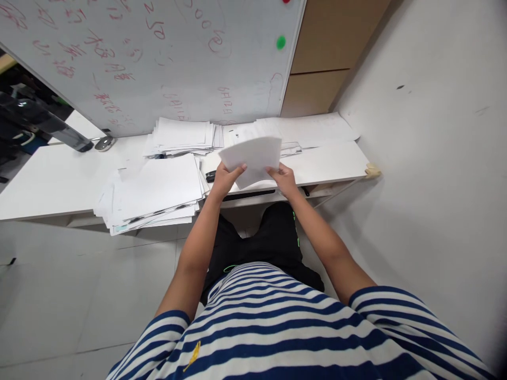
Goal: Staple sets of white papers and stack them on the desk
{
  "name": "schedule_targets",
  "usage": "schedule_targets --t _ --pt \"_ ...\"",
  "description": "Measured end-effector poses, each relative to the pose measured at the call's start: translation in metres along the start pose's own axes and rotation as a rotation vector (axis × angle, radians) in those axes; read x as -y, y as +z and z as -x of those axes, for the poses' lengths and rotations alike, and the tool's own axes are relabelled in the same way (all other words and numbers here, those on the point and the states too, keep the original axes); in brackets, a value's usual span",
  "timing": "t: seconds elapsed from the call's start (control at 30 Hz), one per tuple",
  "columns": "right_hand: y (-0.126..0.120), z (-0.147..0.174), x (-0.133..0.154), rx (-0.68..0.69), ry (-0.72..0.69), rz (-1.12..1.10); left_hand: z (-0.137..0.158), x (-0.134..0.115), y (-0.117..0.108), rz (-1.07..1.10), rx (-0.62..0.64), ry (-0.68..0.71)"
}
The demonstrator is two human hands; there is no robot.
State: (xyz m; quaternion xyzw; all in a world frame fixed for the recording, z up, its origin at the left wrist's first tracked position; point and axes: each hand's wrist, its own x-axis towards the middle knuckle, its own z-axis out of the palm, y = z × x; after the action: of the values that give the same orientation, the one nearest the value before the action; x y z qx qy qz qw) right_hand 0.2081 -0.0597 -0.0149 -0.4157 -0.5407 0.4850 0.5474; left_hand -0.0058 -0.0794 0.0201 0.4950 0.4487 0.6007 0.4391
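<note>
A stack of white paper sheets [253, 158] is held up over the front edge of the desk, its top edge bowed. My left hand [227, 178] grips the stack's left side, thumb lying across the near face. On the right side my right hand [282, 178] holds it the same way, fingers hidden behind the paper. To the left lies a big, uneven pile of papers [158, 182] that overhangs the desk's front edge. Behind it sits another paper pile [184, 134]. A small black object [210, 176] lies just left of my left hand.
A whiteboard [130, 63] with red handwriting stands behind the desk [63, 169]. A large sheet [317, 129] lies at the back right. A clear bottle [55, 126] and a computer mouse [105, 143] are at the left. The wall [435, 158] closes off the right side.
</note>
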Motion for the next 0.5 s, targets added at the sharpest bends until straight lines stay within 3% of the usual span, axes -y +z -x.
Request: schedule_targets --t 0.13,0.33,0.5 --pt "0.007 0.003 -0.019 0.018 0.064 0.017 0.008 0.020 0.000 0.003 -0.031 -0.101" --pt "0.015 0.008 -0.013 -0.010 0.046 0.053 0.011 -0.012 0.001 -0.175 0.008 0.057" --pt "0.020 0.012 -0.025 -0.054 0.050 0.183 0.003 -0.008 0.002 -0.194 0.040 -0.028"
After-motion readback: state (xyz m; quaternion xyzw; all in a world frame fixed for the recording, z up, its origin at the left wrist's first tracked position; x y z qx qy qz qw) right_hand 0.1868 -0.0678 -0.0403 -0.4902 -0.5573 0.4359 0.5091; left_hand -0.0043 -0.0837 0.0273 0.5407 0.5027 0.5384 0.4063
